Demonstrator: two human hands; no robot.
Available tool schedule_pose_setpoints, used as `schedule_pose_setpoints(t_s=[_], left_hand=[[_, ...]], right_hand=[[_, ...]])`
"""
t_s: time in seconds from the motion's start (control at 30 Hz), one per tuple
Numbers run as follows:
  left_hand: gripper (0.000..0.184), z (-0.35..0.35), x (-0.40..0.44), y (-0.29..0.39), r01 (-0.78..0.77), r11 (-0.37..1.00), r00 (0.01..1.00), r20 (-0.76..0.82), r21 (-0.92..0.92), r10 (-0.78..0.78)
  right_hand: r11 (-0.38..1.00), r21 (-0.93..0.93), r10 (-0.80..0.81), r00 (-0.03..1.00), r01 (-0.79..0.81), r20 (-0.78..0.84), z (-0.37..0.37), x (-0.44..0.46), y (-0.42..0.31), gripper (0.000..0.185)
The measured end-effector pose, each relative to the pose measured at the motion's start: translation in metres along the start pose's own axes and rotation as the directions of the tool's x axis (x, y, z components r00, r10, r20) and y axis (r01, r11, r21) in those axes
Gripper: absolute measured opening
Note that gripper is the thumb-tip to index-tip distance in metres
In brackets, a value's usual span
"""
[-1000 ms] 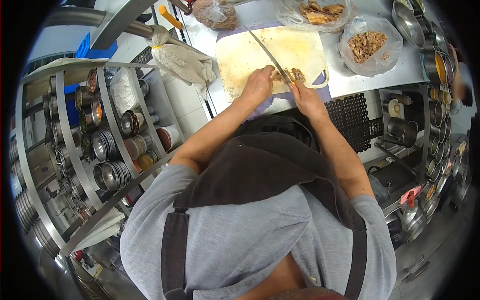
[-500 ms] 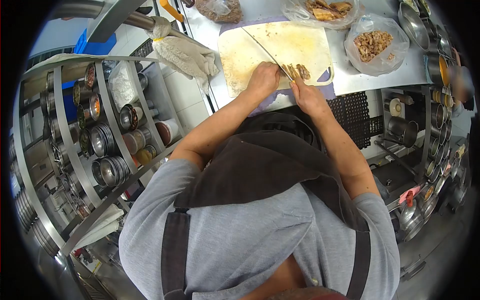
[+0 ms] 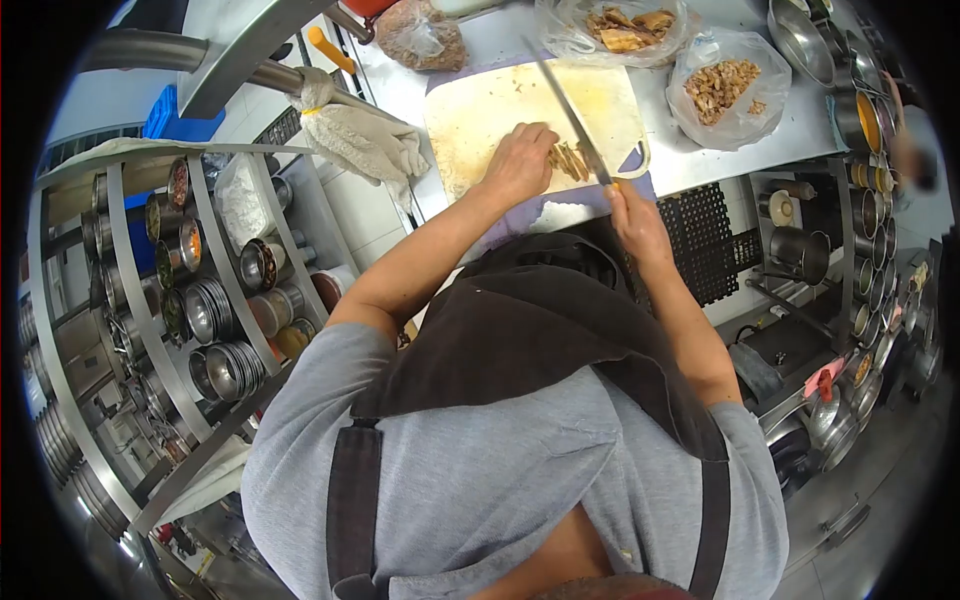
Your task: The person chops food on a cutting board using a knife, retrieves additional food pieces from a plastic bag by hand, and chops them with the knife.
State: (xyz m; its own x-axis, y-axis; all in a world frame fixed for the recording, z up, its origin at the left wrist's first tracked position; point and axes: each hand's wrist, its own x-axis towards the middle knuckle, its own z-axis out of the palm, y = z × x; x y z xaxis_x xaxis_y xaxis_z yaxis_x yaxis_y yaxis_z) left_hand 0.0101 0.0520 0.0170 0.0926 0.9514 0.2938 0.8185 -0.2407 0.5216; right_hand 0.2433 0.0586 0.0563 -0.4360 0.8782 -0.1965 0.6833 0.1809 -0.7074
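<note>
Brown strips [image 3: 568,163] beside left hand [image 3: 521,163], its grip unclear; right hand [image 3: 638,228] grasps knife [image 3: 573,114].

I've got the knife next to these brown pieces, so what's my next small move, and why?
Probably draw the knife left into the brown pieces: your right hand grips its handle, the blade sits along their right side, and your left hand is at their left.

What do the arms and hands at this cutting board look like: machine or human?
Human. The left arm and right arm are bare below short grey sleeves. The left hand and right hand wear no gloves; no watch or bracelet shows. Rings would be too small to tell.
</note>
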Motion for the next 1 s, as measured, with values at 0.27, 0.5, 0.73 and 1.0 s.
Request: schedule_pose_setpoints(t_s=[0.27, 0.5, 0.73, 1.0], left_hand=[[0.049, 0.013, 0.040, 0.007, -0.303, 0.953, 0.827, 0.494, -0.006, 0.267], [0.034, 0.010, 0.019, 0.004, -0.285, 0.957, 0.883, 0.401, 0.050, 0.242], [0.032, 0.027, 0.020, 0.018, 0.077, 0.989, 0.990, 0.107, 0.123, -0.090], [0.036, 0.021, 0.020, 0.014, 0.162, 0.979, 0.980, 0.097, 0.121, -0.174]], right_hand=[[0.987, -0.014, 0.161, 0.982, -0.163, -0.104, -0.010, -0.027, 0.041, 0.032], [0.959, 0.001, 0.285, 0.959, -0.285, 0.006, -0.007, -0.038, 0.026, 0.033], [0.983, -0.065, 0.167, 0.985, -0.170, -0.046, 0.002, -0.022, 0.027, 0.034], [0.978, 0.006, 0.209, 0.976, -0.210, 0.056, -0.010, -0.014, 0.014, 0.036]])
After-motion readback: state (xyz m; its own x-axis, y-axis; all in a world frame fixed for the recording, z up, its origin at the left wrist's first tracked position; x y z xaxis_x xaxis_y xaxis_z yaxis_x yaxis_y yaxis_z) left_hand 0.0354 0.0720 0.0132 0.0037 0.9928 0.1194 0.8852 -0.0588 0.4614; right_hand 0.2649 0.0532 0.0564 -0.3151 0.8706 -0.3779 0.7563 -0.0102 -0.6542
